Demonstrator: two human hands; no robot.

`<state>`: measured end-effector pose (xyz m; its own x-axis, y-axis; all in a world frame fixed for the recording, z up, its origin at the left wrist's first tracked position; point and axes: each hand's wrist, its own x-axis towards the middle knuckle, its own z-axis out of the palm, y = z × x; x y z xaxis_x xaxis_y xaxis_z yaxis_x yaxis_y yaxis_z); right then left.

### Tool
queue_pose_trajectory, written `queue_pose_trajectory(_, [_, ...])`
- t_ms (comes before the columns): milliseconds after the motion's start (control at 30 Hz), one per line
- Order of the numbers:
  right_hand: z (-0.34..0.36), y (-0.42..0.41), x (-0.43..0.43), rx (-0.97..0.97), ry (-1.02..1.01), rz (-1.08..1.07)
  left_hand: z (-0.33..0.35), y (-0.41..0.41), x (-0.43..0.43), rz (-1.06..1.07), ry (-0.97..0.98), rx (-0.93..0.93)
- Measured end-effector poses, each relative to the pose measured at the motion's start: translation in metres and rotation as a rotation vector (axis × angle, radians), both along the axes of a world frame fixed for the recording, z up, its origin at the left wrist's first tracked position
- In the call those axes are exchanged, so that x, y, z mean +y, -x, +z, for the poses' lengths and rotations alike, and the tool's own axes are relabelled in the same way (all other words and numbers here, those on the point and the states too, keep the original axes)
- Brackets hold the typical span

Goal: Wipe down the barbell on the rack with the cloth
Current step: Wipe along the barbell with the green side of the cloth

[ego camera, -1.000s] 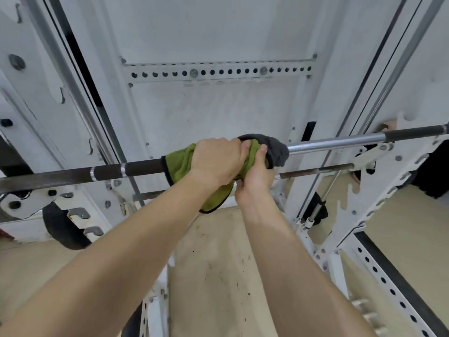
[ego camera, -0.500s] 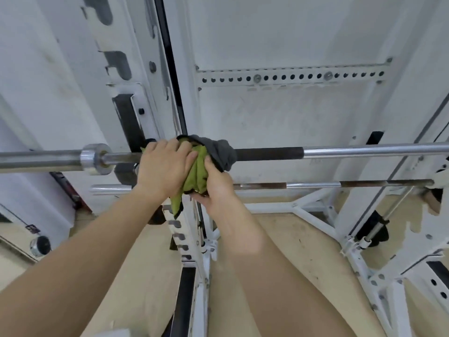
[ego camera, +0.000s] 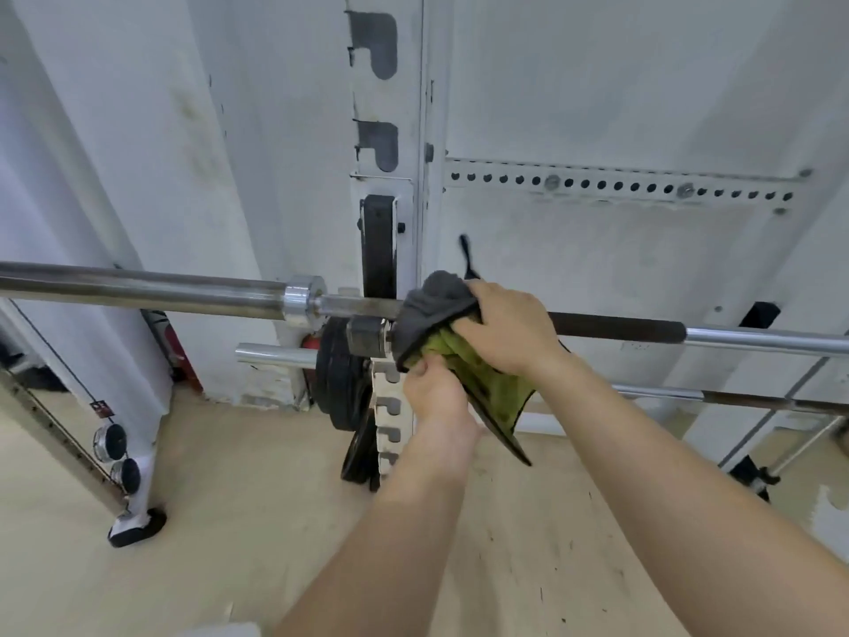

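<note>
Head view looks down on a barbell (ego camera: 615,327) lying across a white rack (ego camera: 390,406), running from 9 o'clock to 3 o'clock; its chrome collar (ego camera: 303,300) sits left of centre, just beside the rack upright; a cloth (ego camera: 436,310), grey on one face and green on the other, is wrapped over the bar right at the upright, a little right of the collar; the right hand (ego camera: 510,328) lies on top, its fingers closed over the cloth and the bar beneath it; the left hand (ego camera: 429,393) sits just below, at 6 o'clock of the cloth, its fingers pinching the cloth's lower fold; a loose green corner with a dark edge hangs down between the two forearms; black weight plates (ego camera: 340,383) hang on a peg below the bar, touching one another, at 7 o'clock of the cloth; a second, thinner bar (ego camera: 735,397) runs lower on the rack toward 3 o'clock; the floor (ego camera: 229,521) is pale and scuffed.
</note>
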<state>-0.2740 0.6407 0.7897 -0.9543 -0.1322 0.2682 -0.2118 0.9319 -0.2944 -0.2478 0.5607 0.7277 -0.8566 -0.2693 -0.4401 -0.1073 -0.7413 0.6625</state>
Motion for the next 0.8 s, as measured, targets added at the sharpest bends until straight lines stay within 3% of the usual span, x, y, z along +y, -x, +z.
queue_pose_trajectory(133, [-0.023,0.009,-0.023,0.100,-0.195,-0.032,0.002,0.018,-0.010,-0.106,-0.363,0.071])
queue_pose_trajectory(400, [-0.017,0.019,-0.034,0.118,-0.233,0.115,0.015,0.033,-0.019,-0.154,-0.710,0.210])
queue_pose_trajectory(667, [-0.023,0.008,0.041,0.202,-0.270,0.031,0.021,0.016,0.026,-0.268,-0.525,0.125])
queue_pose_trajectory(800, [-0.020,0.012,-0.001,0.151,-0.208,0.136,0.024,0.016,-0.009,-0.168,-0.485,0.160])
